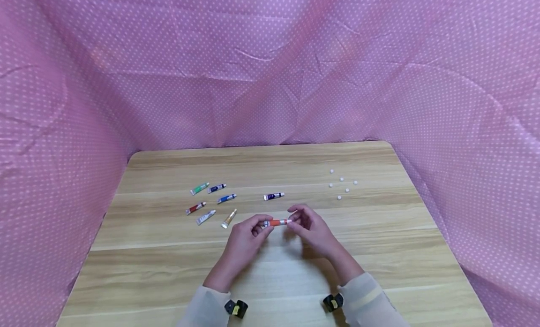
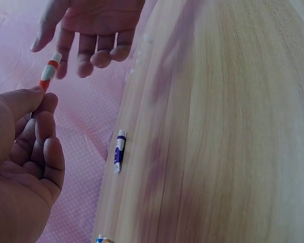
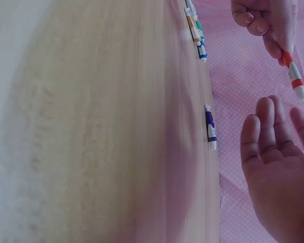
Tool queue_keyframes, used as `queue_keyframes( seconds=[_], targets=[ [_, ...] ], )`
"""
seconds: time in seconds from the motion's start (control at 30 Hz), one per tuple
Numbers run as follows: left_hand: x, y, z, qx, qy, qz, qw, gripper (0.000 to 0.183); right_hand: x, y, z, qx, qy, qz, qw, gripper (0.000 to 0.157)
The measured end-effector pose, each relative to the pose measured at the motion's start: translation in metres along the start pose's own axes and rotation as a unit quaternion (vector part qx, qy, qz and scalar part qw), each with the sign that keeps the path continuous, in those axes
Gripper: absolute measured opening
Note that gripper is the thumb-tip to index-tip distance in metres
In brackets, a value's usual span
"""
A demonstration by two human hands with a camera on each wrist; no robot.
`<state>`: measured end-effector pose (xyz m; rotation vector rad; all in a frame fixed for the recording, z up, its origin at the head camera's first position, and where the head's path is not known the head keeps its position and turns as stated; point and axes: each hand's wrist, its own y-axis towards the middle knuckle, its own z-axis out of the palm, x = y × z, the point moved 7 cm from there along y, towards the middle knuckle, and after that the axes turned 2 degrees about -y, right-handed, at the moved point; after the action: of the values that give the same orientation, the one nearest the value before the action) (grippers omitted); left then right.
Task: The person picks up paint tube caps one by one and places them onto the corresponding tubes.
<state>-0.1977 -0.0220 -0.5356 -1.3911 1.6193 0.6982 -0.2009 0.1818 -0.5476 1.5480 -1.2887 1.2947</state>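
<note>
An orange-and-white paint tube (image 1: 277, 222) is held between the thumb and fingers of my left hand (image 1: 246, 235), its white cap end pointing right. My right hand (image 1: 316, 233) is beside that capped end. In the right wrist view the fingers of the right hand (image 3: 281, 167) are spread and relaxed, with a gap between them and the tube (image 3: 294, 76). The left wrist view shows the left thumb and index finger pinching the tube's lower end, which they partly hide. A dark purple paint tube (image 1: 274, 196) lies on the table just beyond the hands.
To the left on the wooden table (image 1: 147, 270) lie several more tubes, among them a green tube (image 1: 200, 188), a red tube (image 1: 196, 208) and a gold tube (image 1: 229, 218). Several small white caps (image 1: 339, 197) are scattered at the right. Pink dotted cloth (image 1: 270, 83) surrounds the table.
</note>
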Motion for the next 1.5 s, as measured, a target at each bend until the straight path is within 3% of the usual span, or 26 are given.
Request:
queue_keyframes(
  seconds=[0.13, 0.33, 0.47, 0.73, 0.87, 1.1, 1.5],
  targets=[
    [0.000, 0.000, 0.001, -0.004, 0.001, 0.005, 1.0000, 0.030, 0.002, -0.001, -0.003, -0.018, -0.019, -0.020, 0.999, 0.041],
    [-0.001, -0.001, 0.003, -0.008, -0.004, 0.009, 0.9999, 0.028, -0.002, -0.003, -0.008, -0.040, -0.048, -0.008, 0.998, 0.019],
    [-0.002, -0.002, 0.006, -0.008, 0.001, 0.013, 0.9999, 0.027, -0.002, -0.004, -0.010, -0.049, -0.073, -0.005, 0.996, 0.013],
    [-0.005, -0.003, 0.005, -0.014, 0.003, 0.007, 0.9999, 0.028, 0.001, -0.005, -0.008, -0.030, -0.086, -0.003, 0.996, 0.008],
    [-0.006, -0.003, 0.006, -0.012, 0.001, 0.005, 0.9999, 0.028, 0.001, -0.007, -0.004, -0.003, -0.056, 0.003, 0.998, 0.011],
    [-0.008, -0.003, 0.007, -0.006, 0.009, 0.009, 0.9999, 0.029, -0.002, -0.009, 0.001, 0.025, -0.028, 0.017, 0.999, 0.033],
    [-0.011, -0.005, 0.005, -0.010, 0.038, 0.011, 0.9992, 0.025, 0.000, -0.008, 0.004, 0.023, -0.031, 0.023, 0.999, 0.028]
  ],
)
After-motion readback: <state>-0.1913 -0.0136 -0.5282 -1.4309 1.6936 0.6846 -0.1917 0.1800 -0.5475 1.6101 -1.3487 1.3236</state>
